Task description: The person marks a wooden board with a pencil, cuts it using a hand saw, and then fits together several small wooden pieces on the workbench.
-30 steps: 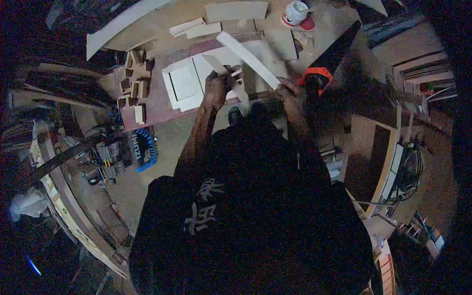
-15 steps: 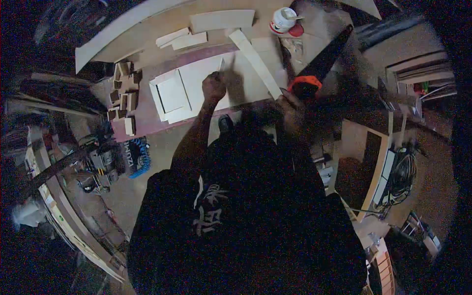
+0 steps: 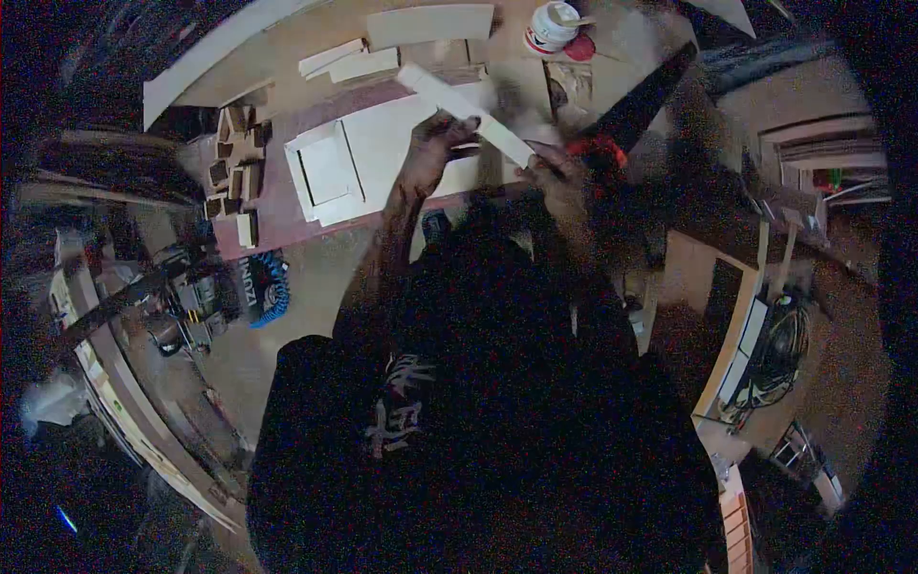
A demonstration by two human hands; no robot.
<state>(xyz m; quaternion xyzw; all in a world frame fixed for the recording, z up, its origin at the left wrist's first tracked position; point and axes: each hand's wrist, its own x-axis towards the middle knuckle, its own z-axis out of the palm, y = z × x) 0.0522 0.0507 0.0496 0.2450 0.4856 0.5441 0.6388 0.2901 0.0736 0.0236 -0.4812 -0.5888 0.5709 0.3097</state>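
A long pale wooden strip (image 3: 451,100) is held up at a slant over the workbench. My right hand (image 3: 557,170) grips its near right end. My left hand (image 3: 435,145) is closed beside the strip's middle, its fingertips overlapping the strip's edge. A thin pale piece (image 3: 466,150) pokes out of the left hand, too small to identify. Below lies a flat white board (image 3: 382,158) with a rectangular frame of thin strips (image 3: 325,174) at its left end. A handsaw with an orange handle (image 3: 601,153) and dark blade lies beyond my right hand.
Small wooden blocks (image 3: 229,177) are heaped at the bench's left. Several wood offcuts (image 3: 352,62) and a curved panel (image 3: 430,24) lie at the back. A white tub (image 3: 550,31) stands back right, near its red lid (image 3: 580,48). A wooden cabinet (image 3: 684,287) is to the right.
The strip has been lifted and swung leftward, its far end now further left. My left hand has moved right and turned towards the strip. My right hand still holds the near end.
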